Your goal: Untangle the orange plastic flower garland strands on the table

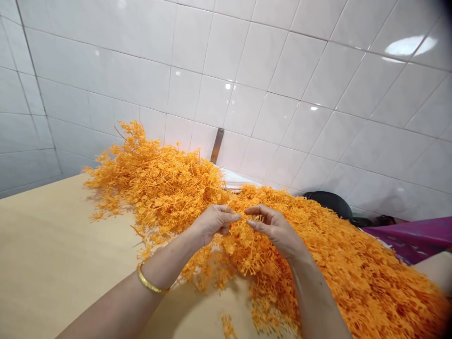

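Orange artificial flower sprigs, with thin stems and small blossoms, lie heaped on the table. Over the middle of the heap, my left hand is closed in a pinch, thumb pressed to fingers, on an orange flower sprig that is mostly hidden by the fingers. A gold bangle circles the left wrist. Just to the right hovers my right hand, its thumb and forefinger curved and slightly apart. Orange bits show through that gap; whether they touch the hand is unclear. The fingertips of both hands are close but apart.
A larger orange pile spreads along the right. The pale wooden table extends left, and a loose orange piece lies near its front. Behind are a white tiled wall, a metal bracket, a black round object and purple cloth.
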{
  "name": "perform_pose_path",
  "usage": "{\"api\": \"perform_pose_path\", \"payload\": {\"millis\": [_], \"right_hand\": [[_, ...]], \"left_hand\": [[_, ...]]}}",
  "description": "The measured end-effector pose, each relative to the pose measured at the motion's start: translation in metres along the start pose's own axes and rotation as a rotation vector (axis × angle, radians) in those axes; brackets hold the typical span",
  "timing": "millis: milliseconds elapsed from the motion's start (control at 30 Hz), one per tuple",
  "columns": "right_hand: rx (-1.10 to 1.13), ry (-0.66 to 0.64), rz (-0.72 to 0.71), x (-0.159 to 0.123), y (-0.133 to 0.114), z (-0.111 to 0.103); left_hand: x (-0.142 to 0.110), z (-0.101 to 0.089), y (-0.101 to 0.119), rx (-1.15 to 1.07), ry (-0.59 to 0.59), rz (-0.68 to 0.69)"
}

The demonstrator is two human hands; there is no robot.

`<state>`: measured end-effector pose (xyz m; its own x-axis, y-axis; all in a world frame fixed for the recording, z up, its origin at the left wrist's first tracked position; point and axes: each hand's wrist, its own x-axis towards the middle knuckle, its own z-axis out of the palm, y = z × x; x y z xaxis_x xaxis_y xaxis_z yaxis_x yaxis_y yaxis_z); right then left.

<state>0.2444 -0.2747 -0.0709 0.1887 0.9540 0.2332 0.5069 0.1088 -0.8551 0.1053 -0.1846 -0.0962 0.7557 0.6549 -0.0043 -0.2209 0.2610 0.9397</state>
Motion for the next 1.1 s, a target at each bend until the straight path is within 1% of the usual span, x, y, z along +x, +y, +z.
{"api": "perform_pose_path", "payload": {"millis": [100, 200, 367, 467, 600, 733, 933, 1100], "right_hand": [[0.013, -0.037, -0.015, 0.0, -0.001, 0.002], [0.056, -0.006, -0.006, 0.002, 0.001, 0.003], [0.084, 0.119, -0.046, 0.006, 0.01, 0.0], [0.058, 0.248, -0.081, 0.009, 0.016, 0.001], [0.019, 0.408, -0.055, 0.012, 0.02, 0.006], [0.021, 0.533, -0.037, 0.012, 0.021, 0.012], [0.003, 0.644, -0.037, 0.014, 0.019, 0.015], [0.109, 0.684, -0.041, 0.018, 0.019, 0.024]], "left_hand": [[0.0, 0.001, 0.0, 0.076, 0.047, 0.021], [-0.001, 0.003, 0.0, 0.103, 0.05, 0.014], [0.0, 0.003, -0.001, 0.146, 0.028, -0.005], [0.001, 0.005, -0.004, 0.165, 0.038, 0.012], [0.002, 0.008, -0.009, 0.172, 0.047, 0.049], [0.004, 0.008, -0.011, 0.165, 0.048, 0.084], [0.005, 0.009, -0.011, 0.162, 0.041, 0.096], [0.002, 0.012, -0.007, 0.089, 0.021, 0.072]]}}
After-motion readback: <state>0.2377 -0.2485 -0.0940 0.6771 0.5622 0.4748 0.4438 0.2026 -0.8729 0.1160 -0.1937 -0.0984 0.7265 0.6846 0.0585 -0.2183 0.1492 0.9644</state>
